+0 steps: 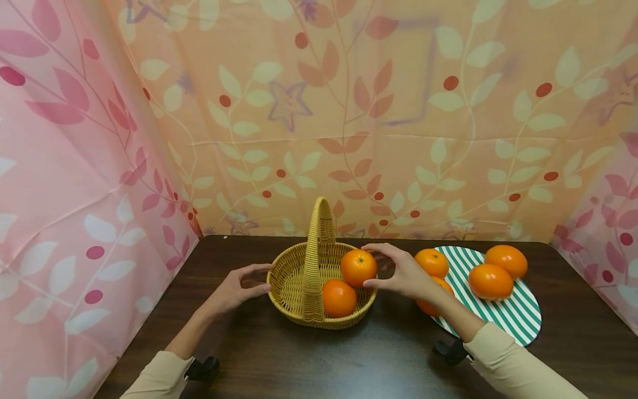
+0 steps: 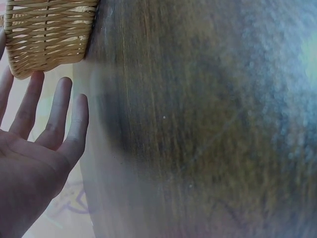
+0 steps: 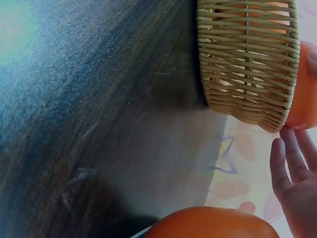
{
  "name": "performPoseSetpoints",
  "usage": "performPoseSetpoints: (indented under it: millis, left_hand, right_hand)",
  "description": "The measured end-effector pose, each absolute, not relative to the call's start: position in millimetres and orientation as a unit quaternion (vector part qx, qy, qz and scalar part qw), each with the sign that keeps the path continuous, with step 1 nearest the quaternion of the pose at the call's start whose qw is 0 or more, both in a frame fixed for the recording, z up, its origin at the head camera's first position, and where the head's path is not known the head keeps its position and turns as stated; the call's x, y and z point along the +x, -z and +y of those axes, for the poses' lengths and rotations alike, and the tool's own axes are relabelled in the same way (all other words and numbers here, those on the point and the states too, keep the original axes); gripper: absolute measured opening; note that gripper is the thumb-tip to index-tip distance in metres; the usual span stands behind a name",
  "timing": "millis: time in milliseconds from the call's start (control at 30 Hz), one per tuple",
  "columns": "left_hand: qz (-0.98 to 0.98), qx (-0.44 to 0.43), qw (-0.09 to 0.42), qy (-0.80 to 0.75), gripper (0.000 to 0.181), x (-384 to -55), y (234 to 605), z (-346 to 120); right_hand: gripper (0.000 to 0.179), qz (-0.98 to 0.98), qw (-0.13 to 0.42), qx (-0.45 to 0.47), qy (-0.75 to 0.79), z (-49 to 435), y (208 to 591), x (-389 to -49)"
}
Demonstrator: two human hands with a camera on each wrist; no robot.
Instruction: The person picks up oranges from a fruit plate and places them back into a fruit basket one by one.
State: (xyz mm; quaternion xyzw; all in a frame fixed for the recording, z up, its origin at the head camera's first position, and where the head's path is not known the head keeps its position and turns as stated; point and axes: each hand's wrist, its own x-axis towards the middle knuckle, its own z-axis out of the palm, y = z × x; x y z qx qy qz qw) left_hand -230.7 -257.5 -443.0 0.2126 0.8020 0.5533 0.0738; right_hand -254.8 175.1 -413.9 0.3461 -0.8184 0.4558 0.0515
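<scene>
A yellow wicker basket with a tall arched handle stands on the dark table. One orange lies inside it, right of the handle. Another orange is at the basket's right rim, with my right hand holding it between thumb and fingers. In the right wrist view that held orange shows beyond the woven wall, the thumb on it. My left hand touches the basket's left rim with its fingertips. Its fingers look extended and loose in the left wrist view.
To the right lies a green-and-white striped oval plate. Two oranges sit on its far right part, one being the nearer orange. Two more lie at its left edge, including the back orange; my right hand and forearm partly cover the front one.
</scene>
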Motion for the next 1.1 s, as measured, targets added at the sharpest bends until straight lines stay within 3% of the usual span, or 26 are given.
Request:
performPoseSetpoints:
  millis: [167, 500, 1100]
  left_hand:
    - [0.803, 0.213, 0.075, -0.552, 0.052, -231, 443, -257]
    - [0.807, 0.214, 0.067, -0.546, 0.051, -231, 445, -258]
    - [0.800, 0.205, 0.075, -0.558, 0.053, -229, 442, -257]
  right_hand:
    - [0.064, -0.810, 0.042, 0.344, -0.473, 179, 410, -254]
    - [0.023, -0.805, 0.063, 0.316, -0.499, 203, 399, -248]
    - [0.020, -0.832, 0.070, 0.280, -0.475, 257, 390, -235]
